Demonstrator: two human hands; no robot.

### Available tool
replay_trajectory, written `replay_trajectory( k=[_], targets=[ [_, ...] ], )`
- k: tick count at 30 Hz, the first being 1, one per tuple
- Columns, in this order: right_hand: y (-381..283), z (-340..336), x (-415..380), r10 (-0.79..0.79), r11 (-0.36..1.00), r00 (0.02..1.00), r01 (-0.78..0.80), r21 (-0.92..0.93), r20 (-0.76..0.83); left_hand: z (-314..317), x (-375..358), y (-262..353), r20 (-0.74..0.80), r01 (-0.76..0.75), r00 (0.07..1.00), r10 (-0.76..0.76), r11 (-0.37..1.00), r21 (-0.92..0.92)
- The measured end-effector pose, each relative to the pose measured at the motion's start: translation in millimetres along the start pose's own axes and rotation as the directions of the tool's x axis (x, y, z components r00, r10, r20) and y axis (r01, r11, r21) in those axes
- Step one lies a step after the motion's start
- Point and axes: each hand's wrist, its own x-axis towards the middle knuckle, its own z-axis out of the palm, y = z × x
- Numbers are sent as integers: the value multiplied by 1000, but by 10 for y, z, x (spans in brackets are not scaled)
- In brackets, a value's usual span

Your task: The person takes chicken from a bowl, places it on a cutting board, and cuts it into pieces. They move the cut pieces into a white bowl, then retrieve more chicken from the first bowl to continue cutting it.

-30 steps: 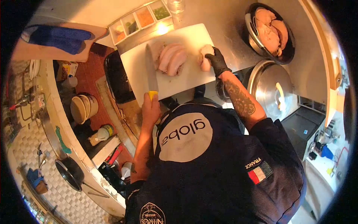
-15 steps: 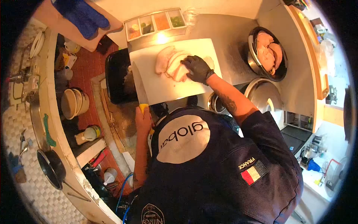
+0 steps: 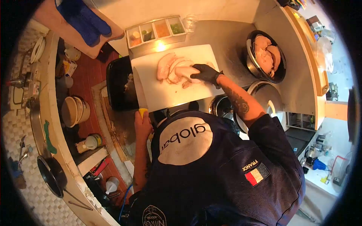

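Observation:
My left hand (image 3: 142, 123) is closed around the yellow handle of a knife (image 3: 143, 112). A pale strip that looks like its blade runs up along the left side of the white cutting board (image 3: 162, 98). On the board lie several pale raw meat slices (image 3: 166, 67), which look like chicken breast. In a black glove, my right hand (image 3: 206, 73) grips the right end of a pale raw meat piece (image 3: 185, 72) resting beside the slices. The glove hides part of that end.
Behind the board stands a divided tray (image 3: 155, 32) of chopped vegetables. A black bowl (image 3: 281, 75) at right holds large raw meat pieces. At left is a black tub (image 3: 117, 84) with scraps. A lidded pot (image 3: 264, 96) sits near my right arm.
My gloved right hand has shifted right, away from the slices, with its fingers now on the right end of a meat piece. My left hand still holds the knife.

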Motion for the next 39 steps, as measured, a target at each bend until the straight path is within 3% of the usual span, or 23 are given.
replay_trajectory(
  k=[2, 5, 7, 8, 10, 11, 14, 16, 19, 21, 24, 26, 30, 33, 36, 39],
  targets=[
    [-359, -172, -134, 136, 970, 990, -139, 199, 27, 18, 64, -22, 18, -23, 1000, 23, 999, 26],
    [-196, -270, -56, 198, 903, 974, -225, 366, 111, 47, 121, -23, 42, -15, 999, 13, 998, 61],
    [-183, -332, -142, 169, 965, 974, -132, 226, -153, 83, 118, -7, 57, -8, 998, 4, 997, 78],
    [-55, -388, -134, 203, 966, 955, -160, 201, -218, 98, 110, 13, 63, -12, 998, 7, 996, 84],
    [304, -420, -195, 277, 943, 883, -175, 284, -378, 119, 102, 41, 63, -15, 998, 9, 994, 104],
    [477, -445, -255, 297, 939, 855, -181, 292, -426, 126, 96, 46, 57, -15, 998, 8, 993, 119],
    [495, -312, -518, 481, 877, 748, -410, 252, -456, 148, 59, 50, 51, -53, 998, 44, 980, 189],
    [682, -3, -563, 455, 884, 777, -337, 324, -435, 157, 84, -21, 42, -91, 996, 83, 967, 239],
    [516, 200, -528, 414, 906, 828, -333, 263, -377, 188, 159, -160, 36, -112, 994, 106, 947, 301],
    [514, 277, -437, 430, 902, 801, -403, 155, -416, 214, 123, -10, 64, -86, 996, 69, 938, 335],
    [428, 276, -330, 454, 878, 774, -473, 73, -441, 210, 242, -131, 112, -236, 972, 208, 875, 423],
    [344, 255, -312, 419, 878, 774, -479, -7, -474, 246, 216, -93, 105, -205, 978, 178, 892, 402],
    [334, 174, -126, 501, 824, 738, -566, -10, -451, 271, 137, 30, 121, -110, 990, 68, 915, 388],
    [421, 85, -29, 546, 799, 729, -602, -7, -413, 250, 114, -34, 105, -171, 985, 138, 873, 456],
    [565, -125, -43, 513, 858, 795, -490, 158, -323, 219, 54, -81, 76, -216, 976, 204, 877, 428],
    [704, -315, -46, 260, 963, 855, -262, 59, -448, 203, -107, 212, 166, -279, 960, 227, 847, 452]
  ],
)
